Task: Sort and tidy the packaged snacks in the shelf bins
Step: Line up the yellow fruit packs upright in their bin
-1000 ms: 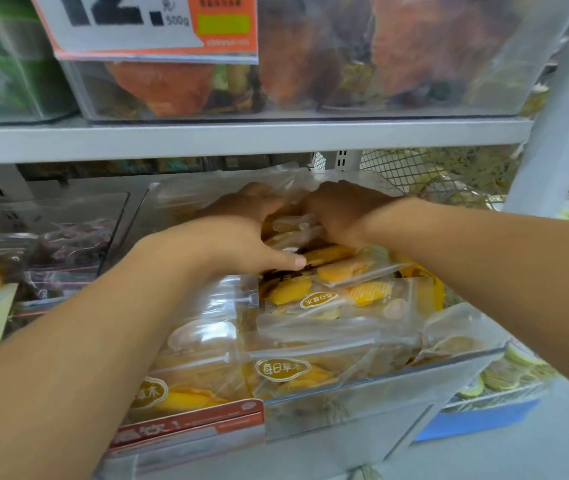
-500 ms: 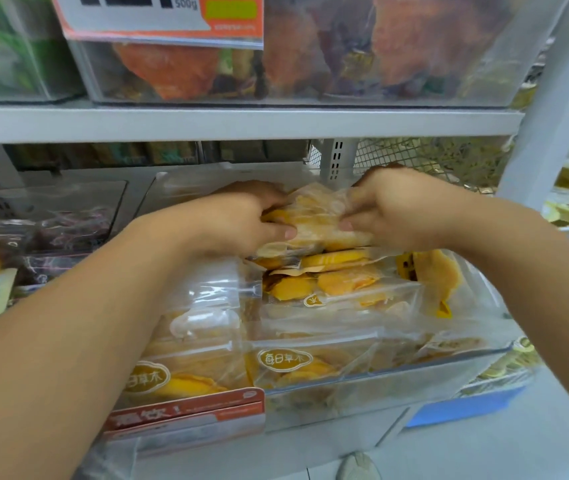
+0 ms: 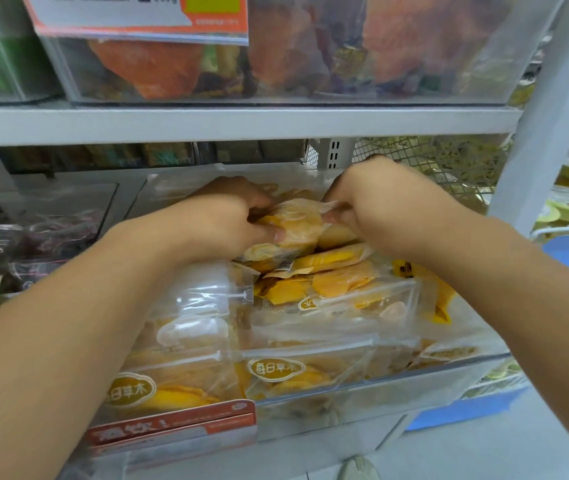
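Clear packets point(image 3: 331, 306) of yellow-orange dried fruit with gold oval labels, transparent bin point(image 3: 414, 379), orange-red and white price tag point(image 3: 175, 427), white shelf point(image 3: 241, 121), blue tub point(image 3: 463, 408), white mesh panel point(image 3: 432, 161).

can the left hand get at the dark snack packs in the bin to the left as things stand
Probably not yet: the left hand grips the mango packet together with the right hand. Nothing seems to cover the dark snack packs.

Mid-frame: snack packets point(image 3: 324, 289) piled in a bin point(image 3: 414, 379); upper frame, another bin point(image 3: 310, 95) on the shelf point(image 3: 241, 121) above.
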